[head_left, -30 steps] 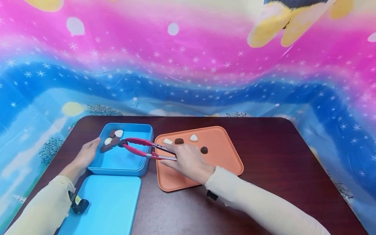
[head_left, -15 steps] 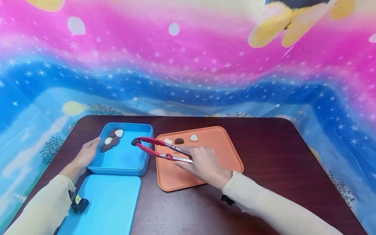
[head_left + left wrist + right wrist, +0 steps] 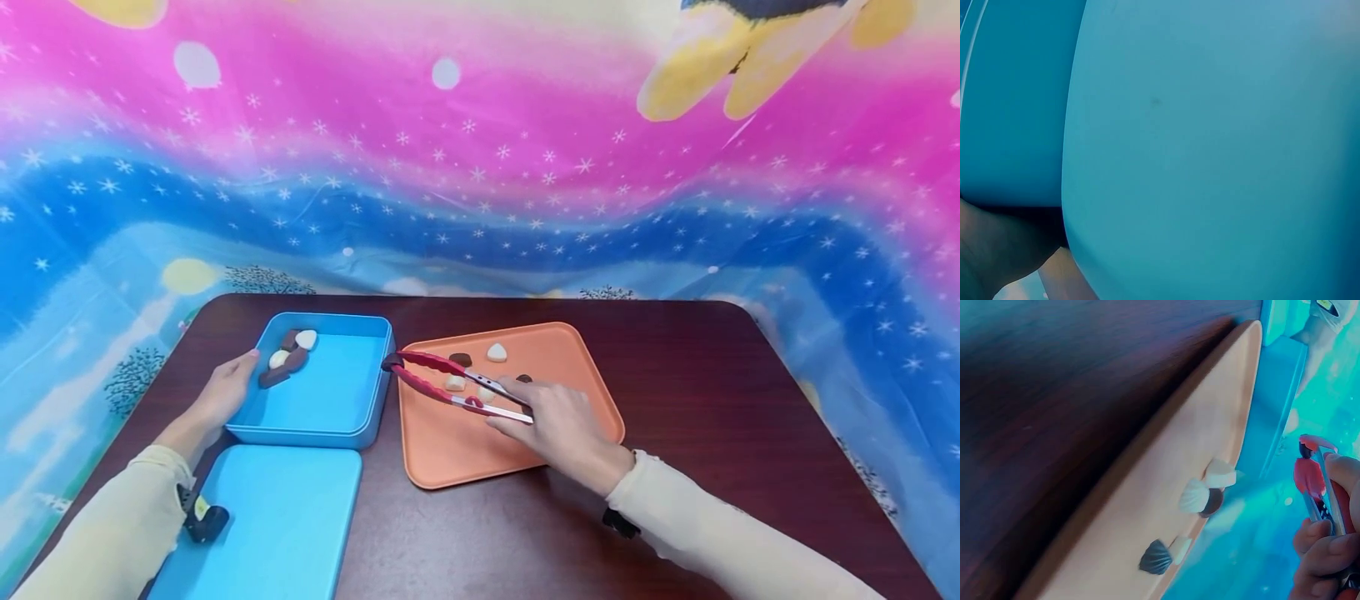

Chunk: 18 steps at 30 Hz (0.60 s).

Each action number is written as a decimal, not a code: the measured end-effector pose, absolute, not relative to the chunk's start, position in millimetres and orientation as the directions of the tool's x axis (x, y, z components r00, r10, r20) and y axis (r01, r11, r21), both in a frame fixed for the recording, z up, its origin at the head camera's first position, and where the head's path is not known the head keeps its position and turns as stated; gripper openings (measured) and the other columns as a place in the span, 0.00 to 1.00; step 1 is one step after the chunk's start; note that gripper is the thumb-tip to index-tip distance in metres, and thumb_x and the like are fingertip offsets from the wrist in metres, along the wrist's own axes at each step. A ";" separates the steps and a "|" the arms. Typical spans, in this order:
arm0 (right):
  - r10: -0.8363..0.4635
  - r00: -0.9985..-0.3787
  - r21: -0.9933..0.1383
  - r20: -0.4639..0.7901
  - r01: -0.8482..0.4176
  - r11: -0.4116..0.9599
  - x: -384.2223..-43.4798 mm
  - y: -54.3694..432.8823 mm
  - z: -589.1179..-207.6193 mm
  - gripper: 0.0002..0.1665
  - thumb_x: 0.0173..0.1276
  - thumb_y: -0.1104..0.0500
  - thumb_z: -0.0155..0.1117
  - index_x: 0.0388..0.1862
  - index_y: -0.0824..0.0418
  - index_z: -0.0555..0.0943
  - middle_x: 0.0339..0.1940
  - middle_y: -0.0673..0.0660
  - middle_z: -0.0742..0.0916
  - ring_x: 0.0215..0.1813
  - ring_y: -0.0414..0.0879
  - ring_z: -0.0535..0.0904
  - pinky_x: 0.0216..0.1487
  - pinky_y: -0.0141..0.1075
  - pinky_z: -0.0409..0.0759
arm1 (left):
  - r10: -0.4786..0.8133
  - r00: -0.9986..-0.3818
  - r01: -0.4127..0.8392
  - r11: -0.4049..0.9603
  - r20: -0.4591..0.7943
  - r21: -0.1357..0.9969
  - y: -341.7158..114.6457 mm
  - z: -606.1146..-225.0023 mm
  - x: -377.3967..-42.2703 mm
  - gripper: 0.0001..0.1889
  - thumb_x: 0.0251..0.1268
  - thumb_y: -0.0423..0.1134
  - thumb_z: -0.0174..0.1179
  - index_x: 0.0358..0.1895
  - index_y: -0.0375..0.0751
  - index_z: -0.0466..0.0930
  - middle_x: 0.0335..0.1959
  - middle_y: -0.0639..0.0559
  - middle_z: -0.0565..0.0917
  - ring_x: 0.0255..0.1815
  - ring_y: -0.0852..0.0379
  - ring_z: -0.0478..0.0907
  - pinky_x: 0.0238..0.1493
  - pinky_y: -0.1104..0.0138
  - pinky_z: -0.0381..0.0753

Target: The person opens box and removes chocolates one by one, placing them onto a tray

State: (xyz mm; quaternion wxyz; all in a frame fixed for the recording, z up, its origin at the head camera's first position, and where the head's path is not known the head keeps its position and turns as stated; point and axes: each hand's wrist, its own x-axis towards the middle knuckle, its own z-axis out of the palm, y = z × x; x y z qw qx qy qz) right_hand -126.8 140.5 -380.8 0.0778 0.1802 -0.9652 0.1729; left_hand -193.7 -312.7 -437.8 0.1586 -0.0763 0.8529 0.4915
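Note:
My right hand [image 3: 573, 437] grips red-tipped metal tongs [image 3: 480, 393] above the orange tray [image 3: 450, 458]. Between the tong tips is a small dark-brown piece [image 3: 392, 362], at the blue box's right rim in the head view; it also shows in the right wrist view. My left hand [image 3: 217, 400] holds the left wall of the open blue box [image 3: 315, 400], its fingers partly hidden. Inside the box lie several chocolate-like pieces [image 3: 296, 358], brown and white, by the far left. On the tray are white pieces [image 3: 497, 352] and dark ones [image 3: 1157, 557], some shell-shaped.
A flat blue lid [image 3: 277, 508] lies in front of the box, partly under the left forearm. Everything stands on a dark wooden table [image 3: 697, 400]. A printed cloth backdrop [image 3: 480, 167] surrounds the table's back and sides.
My right hand has moved right with the tongs and the dark piece, from inside the box toward the tray. The left hand stays at the box.

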 end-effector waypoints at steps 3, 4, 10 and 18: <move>-0.313 -0.924 -0.312 0.219 -0.371 0.875 -125.7 148.9 -382.8 0.34 0.57 0.38 0.77 0.61 0.49 0.85 0.20 0.43 0.81 0.22 0.37 0.68 0.21 0.30 0.64 | 0.023 -0.938 -0.288 0.508 -0.346 0.812 -312.4 -437.6 -193.3 0.44 0.79 0.66 0.20 0.80 0.33 0.29 0.81 0.27 0.34 0.81 0.24 0.30 0.76 0.28 0.39; -0.312 -0.922 -0.311 0.229 -0.373 0.874 -125.4 151.9 -383.6 0.34 0.56 0.38 0.77 0.60 0.49 0.86 0.20 0.43 0.81 0.22 0.37 0.68 0.20 0.30 0.64 | 0.021 -0.938 -0.288 0.510 -0.346 0.811 -312.3 -437.5 -193.3 0.44 0.79 0.66 0.20 0.80 0.33 0.29 0.81 0.27 0.34 0.81 0.24 0.30 0.76 0.28 0.39; -0.305 -0.911 -0.276 0.279 -0.380 0.883 -121.4 172.3 -387.5 0.33 0.56 0.38 0.78 0.60 0.46 0.86 0.30 0.47 0.89 0.24 0.37 0.71 0.21 0.33 0.69 | 0.025 -0.937 -0.287 0.509 -0.347 0.812 -311.9 -438.5 -194.0 0.45 0.79 0.67 0.21 0.80 0.33 0.30 0.81 0.27 0.34 0.81 0.23 0.31 0.76 0.28 0.40; -0.299 -0.918 -0.252 0.261 -0.364 0.897 -113.4 196.3 -393.5 0.33 0.57 0.39 0.77 0.62 0.45 0.84 0.34 0.48 0.91 0.25 0.37 0.75 0.23 0.36 0.73 | 0.026 -0.938 -0.283 0.513 -0.345 0.810 -312.3 -437.9 -194.6 0.44 0.79 0.66 0.20 0.80 0.33 0.29 0.81 0.27 0.34 0.81 0.24 0.31 0.76 0.29 0.39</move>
